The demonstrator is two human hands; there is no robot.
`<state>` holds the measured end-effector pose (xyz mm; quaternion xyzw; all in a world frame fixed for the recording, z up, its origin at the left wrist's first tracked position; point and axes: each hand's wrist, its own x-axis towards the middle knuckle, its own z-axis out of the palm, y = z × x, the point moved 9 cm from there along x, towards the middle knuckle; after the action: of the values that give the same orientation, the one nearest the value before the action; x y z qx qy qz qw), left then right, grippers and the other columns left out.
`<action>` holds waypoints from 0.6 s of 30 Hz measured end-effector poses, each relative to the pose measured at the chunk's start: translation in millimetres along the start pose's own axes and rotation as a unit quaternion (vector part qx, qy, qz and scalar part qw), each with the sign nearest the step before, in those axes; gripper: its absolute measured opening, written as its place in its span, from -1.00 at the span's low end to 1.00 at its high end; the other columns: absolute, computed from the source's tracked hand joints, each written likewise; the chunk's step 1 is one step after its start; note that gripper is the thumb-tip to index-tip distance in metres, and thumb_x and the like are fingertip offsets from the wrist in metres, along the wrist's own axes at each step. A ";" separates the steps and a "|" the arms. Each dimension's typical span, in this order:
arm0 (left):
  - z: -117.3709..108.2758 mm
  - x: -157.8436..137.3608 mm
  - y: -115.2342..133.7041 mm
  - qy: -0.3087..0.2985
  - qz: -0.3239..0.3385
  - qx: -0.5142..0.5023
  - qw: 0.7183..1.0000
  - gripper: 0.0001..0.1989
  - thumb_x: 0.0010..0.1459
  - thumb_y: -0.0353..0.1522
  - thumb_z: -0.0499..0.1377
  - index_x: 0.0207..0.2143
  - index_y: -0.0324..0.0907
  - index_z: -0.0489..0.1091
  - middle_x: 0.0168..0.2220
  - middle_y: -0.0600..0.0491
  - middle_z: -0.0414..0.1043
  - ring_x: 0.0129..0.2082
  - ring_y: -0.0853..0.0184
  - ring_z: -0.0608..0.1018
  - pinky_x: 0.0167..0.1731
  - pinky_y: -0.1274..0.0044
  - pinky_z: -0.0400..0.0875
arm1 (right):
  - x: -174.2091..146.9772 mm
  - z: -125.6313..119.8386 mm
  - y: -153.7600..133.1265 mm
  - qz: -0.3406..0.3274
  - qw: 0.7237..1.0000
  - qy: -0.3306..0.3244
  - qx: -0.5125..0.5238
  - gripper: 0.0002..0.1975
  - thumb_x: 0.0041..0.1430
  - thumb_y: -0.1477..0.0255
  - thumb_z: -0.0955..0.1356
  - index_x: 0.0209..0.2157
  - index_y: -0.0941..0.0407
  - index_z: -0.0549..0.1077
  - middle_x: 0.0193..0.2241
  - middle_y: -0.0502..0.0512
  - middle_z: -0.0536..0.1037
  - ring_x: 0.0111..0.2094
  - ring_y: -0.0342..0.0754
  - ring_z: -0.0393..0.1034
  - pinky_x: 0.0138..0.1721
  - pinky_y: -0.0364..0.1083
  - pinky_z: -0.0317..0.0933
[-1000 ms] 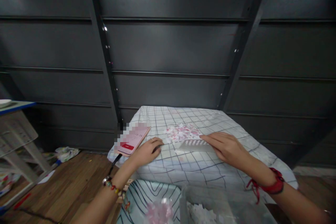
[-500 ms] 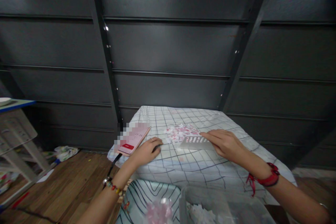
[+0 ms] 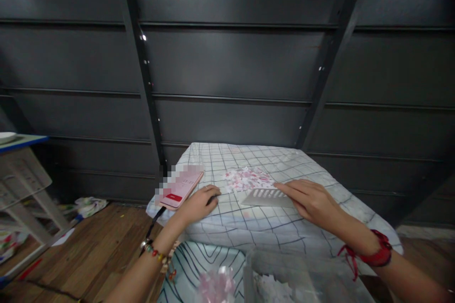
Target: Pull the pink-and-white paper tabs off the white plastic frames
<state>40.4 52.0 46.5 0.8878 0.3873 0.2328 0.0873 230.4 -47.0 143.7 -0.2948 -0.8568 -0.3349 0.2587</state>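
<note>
My right hand (image 3: 313, 201) grips the right end of a white slotted plastic piece (image 3: 265, 198), its fingertips along the upper edge. The piece is tilted over the checked cloth, row of slots uppermost. Just beyond it lies a heap of small pink and white pieces (image 3: 247, 178), too small to make out singly. My left hand (image 3: 202, 203) rests on the cloth left of the heap, fingers curled. Something dark shows between its thumb and fingers, and I cannot tell what it is. Beside that hand lies a pink phone (image 3: 181, 187), partly blurred out.
The white checked cloth (image 3: 245, 151) covers a low table against a dark panelled wall (image 3: 227, 66). Nearest me are a striped tray (image 3: 199, 253) with a pink clear bag (image 3: 216, 286) and a clear plastic box (image 3: 302, 265) with white pieces (image 3: 272, 289). A desk (image 3: 28, 170) stands left.
My right hand and the slotted piece have shifted slightly towards me, with the hand a little to the right. My left hand has stayed where it was.
</note>
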 end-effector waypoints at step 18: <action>-0.1 0.0 -0.8 0.010 0.002 -0.008 1.000 -0.75 0.14 -0.43 -0.02 -0.14 -0.18 0.34 -0.09 -0.01 0.38 -0.07 0.31 0.40 0.00 0.44 0.25 | 11.7 9.9 -15.2 -0.009 1.000 -0.011 0.010 -0.64 0.03 0.67 0.15 -0.20 0.18 0.43 -0.44 0.09 0.52 -0.44 -0.15 0.36 -0.41 -0.15 0.28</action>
<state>39.8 52.6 46.4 0.8853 0.3848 0.2449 0.0899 209.6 -45.0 138.4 -0.2885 -0.8654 -0.3254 0.2488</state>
